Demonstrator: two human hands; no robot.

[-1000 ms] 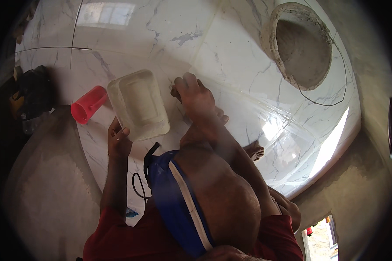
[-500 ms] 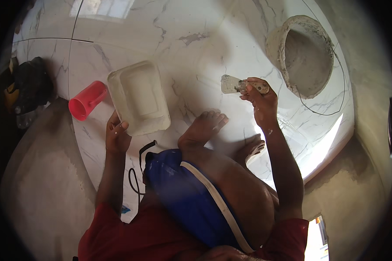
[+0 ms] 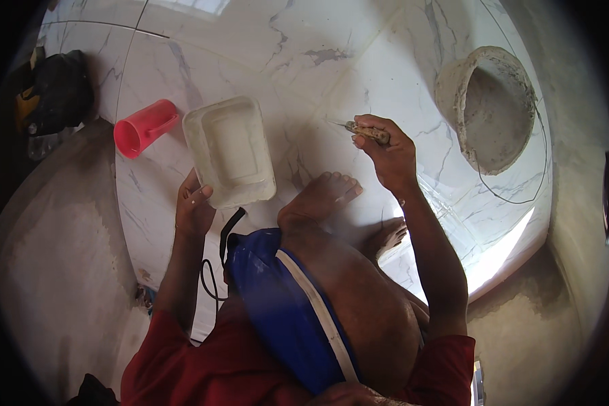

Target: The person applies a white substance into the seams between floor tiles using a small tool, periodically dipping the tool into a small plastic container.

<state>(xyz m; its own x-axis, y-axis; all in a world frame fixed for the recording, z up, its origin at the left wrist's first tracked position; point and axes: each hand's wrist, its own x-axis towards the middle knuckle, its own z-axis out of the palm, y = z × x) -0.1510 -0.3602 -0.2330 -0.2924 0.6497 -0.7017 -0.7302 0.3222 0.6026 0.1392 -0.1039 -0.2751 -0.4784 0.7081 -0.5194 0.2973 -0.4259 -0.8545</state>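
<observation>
My left hand [image 3: 195,206] grips the near left corner of a shallow, off-white rectangular tray [image 3: 267,159], thumb on the rim and fingers beneath. A thin, pale coating smears the tray's inside. My right hand [image 3: 391,159], out to the right of the tray, pinches the worn handle of a small putty knife [image 3: 374,134]. Its short blade points left and appears nearly edge-on, held apart from the tray. A bare foot [image 3: 321,196] stands on the floor between my two hands.
A pink plastic mug [image 3: 145,128] lies on its side left of the tray. At the right stands a mortar-crusted bucket [image 3: 463,115] with a wire handle. A black plastic bag [image 3: 64,91] sits far left on the marbled tile floor [image 3: 250,61]. Low plastered walls [image 3: 68,271] flank me.
The putty knife has turned from showing its flat blade to nearly edge-on, and my right hand has shifted slightly left. My left hand still holds the tray. The whole view has shifted a little.
</observation>
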